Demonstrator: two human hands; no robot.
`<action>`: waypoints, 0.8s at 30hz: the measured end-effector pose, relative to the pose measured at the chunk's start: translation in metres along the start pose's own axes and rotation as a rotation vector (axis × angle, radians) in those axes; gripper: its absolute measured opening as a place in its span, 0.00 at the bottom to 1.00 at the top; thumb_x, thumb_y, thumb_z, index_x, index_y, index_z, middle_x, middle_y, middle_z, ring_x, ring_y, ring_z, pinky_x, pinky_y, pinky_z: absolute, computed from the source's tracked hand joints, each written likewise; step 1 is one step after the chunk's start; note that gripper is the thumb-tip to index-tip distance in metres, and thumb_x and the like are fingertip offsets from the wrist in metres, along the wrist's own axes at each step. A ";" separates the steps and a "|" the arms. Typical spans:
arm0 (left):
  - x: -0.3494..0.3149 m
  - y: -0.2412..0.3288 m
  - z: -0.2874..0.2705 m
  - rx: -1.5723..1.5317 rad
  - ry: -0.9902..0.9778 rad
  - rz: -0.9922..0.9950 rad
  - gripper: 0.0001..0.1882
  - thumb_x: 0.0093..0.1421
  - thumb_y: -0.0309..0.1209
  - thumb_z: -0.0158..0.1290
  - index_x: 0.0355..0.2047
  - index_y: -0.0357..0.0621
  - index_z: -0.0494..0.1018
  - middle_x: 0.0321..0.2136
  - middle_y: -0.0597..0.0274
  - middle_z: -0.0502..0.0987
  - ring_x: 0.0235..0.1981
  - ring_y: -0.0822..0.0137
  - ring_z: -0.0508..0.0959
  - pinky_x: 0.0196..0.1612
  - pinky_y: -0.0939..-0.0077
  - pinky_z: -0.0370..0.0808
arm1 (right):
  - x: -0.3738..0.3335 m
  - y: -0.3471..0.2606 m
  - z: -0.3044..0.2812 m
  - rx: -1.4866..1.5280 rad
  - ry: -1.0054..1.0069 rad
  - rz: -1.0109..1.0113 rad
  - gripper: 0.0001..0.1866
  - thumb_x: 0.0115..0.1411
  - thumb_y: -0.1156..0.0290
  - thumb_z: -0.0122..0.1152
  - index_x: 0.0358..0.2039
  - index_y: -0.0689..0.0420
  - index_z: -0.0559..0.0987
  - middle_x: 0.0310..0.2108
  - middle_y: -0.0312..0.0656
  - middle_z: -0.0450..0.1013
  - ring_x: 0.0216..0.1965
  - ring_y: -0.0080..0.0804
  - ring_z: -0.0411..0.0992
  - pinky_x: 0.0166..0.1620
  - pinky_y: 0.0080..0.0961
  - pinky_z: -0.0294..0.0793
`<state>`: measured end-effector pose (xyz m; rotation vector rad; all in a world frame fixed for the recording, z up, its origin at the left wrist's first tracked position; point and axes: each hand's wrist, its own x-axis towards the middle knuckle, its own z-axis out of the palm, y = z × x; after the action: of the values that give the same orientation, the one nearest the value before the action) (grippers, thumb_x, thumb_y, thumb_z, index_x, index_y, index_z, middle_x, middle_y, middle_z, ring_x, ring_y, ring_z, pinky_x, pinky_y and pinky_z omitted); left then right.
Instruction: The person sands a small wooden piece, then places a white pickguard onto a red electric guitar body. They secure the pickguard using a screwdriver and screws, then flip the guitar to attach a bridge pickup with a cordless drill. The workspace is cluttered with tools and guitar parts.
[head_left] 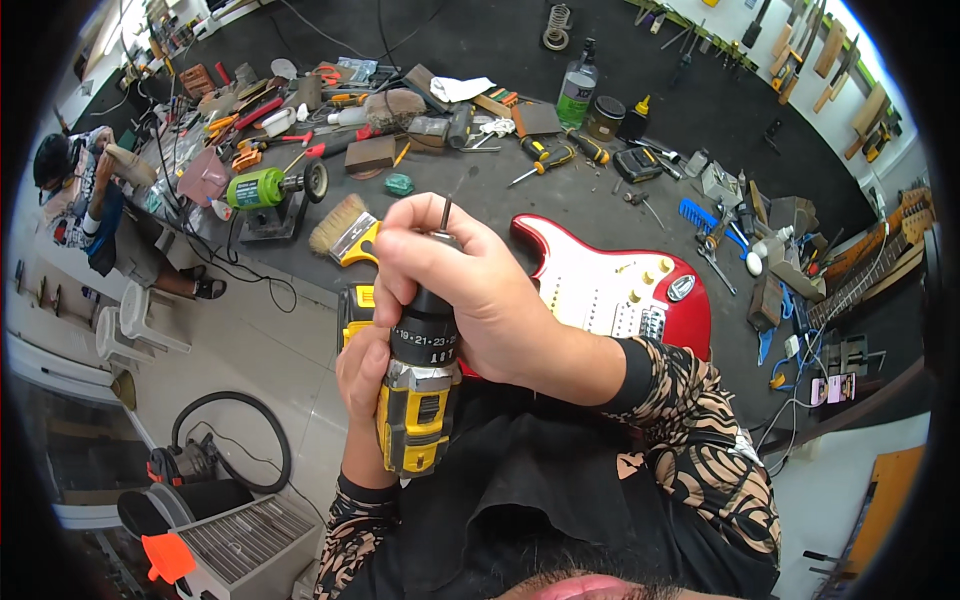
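A yellow and black cordless drill (pixel 418 420) is held up in front of my chest, its nose pointing away from me. My left hand (pixel 362 370) is closed round it from the left side; its fingers are partly hidden behind the body. My right hand (pixel 475 280) wraps round the chuck end, thumb and forefinger by a thin dark bit (pixel 446 213) that sticks out past them. On the bench beyond lies a red electric guitar body (pixel 693 318) with a white pickguard (pixel 580 285), partly covered by my right forearm. A wide paintbrush (pixel 345 228) lies just left of my right hand.
A green bench grinder (pixel 258 188) stands at the bench's left. Screwdrivers (pixel 545 165), a green bottle (pixel 577 88) and a battery pack (pixel 640 164) sit at the back. Clutter crowds both ends. Another person (pixel 100 200) works at far left, near white stools (pixel 150 315).
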<state>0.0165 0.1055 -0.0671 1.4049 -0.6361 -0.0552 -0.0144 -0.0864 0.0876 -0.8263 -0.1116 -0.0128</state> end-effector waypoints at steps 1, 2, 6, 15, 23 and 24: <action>0.008 0.002 0.003 -0.140 -0.067 -0.039 0.27 0.77 0.48 0.40 0.57 0.32 0.69 0.48 0.41 0.82 0.38 0.55 0.86 0.41 0.64 0.85 | -0.001 -0.008 0.004 0.036 0.044 0.053 0.10 0.70 0.69 0.66 0.46 0.55 0.74 0.25 0.34 0.71 0.28 0.27 0.76 0.37 0.30 0.79; 0.011 0.006 0.010 -0.382 -0.083 -0.102 0.26 0.76 0.46 0.43 0.61 0.34 0.67 0.52 0.42 0.79 0.43 0.54 0.85 0.42 0.63 0.85 | 0.002 -0.009 -0.001 0.056 0.003 0.062 0.10 0.69 0.69 0.66 0.46 0.54 0.74 0.24 0.34 0.70 0.27 0.27 0.76 0.37 0.30 0.79; 0.021 0.024 0.052 -0.694 0.236 -0.107 0.34 0.70 0.35 0.57 0.71 0.38 0.59 0.62 0.47 0.72 0.56 0.54 0.81 0.52 0.57 0.84 | 0.017 -0.007 -0.016 0.213 -0.153 0.035 0.08 0.66 0.73 0.64 0.44 0.53 0.76 0.20 0.33 0.68 0.24 0.27 0.75 0.35 0.34 0.82; 0.048 0.025 0.046 -0.809 0.233 -0.118 0.30 0.72 0.37 0.59 0.70 0.45 0.63 0.63 0.48 0.73 0.60 0.54 0.80 0.56 0.54 0.86 | 0.030 -0.032 -0.024 0.132 -0.141 -0.044 0.17 0.68 0.71 0.63 0.55 0.60 0.74 0.25 0.38 0.73 0.25 0.34 0.78 0.35 0.40 0.85; 0.054 0.027 0.018 0.441 0.603 0.351 0.42 0.67 0.20 0.58 0.77 0.38 0.52 0.58 0.48 0.75 0.42 0.66 0.80 0.44 0.75 0.79 | 0.100 0.032 -0.118 -1.829 -0.109 0.186 0.35 0.69 0.34 0.57 0.44 0.57 0.89 0.47 0.50 0.86 0.48 0.51 0.85 0.49 0.45 0.83; 0.058 0.026 0.016 0.213 0.624 0.353 0.40 0.69 0.20 0.56 0.78 0.38 0.51 0.57 0.48 0.76 0.37 0.70 0.79 0.41 0.78 0.78 | 0.099 0.049 -0.115 -1.986 -0.225 0.297 0.36 0.70 0.34 0.56 0.44 0.58 0.89 0.43 0.51 0.86 0.48 0.51 0.85 0.48 0.46 0.83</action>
<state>0.0488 0.0730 -0.0207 1.3928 -0.3594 0.7230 0.0978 -0.1350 -0.0151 -2.8246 -0.1722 0.2966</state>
